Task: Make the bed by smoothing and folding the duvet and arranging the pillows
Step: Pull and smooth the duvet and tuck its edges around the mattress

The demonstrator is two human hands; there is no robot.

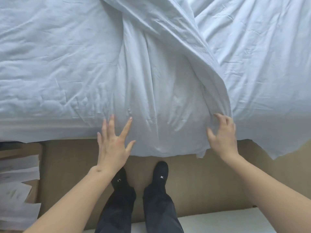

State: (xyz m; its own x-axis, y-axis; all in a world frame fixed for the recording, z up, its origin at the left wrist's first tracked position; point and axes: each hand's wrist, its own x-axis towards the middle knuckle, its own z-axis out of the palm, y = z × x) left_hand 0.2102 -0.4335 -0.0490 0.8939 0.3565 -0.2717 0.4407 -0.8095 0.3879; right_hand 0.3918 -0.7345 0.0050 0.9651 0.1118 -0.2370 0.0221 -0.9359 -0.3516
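Observation:
A white duvet (159,81) covers the bed and hangs over its near edge. A thick twisted fold runs from the top middle down to the right. My left hand (114,142) lies spread at the duvet's hanging edge, fingers straight and apart, fingertips touching the cloth. My right hand (222,133) is at the lower end of the fold, fingers curled into the bunched cloth. The sheet or duvet surface (50,64) to the left is wrinkled. No pillows are in view.
I stand at the bed's near edge on a tan floor (193,179), my two feet in dark socks (160,172) close to the bed. White papers on a brown box (18,182) lie at the left. A white surface (218,221) shows at the bottom right.

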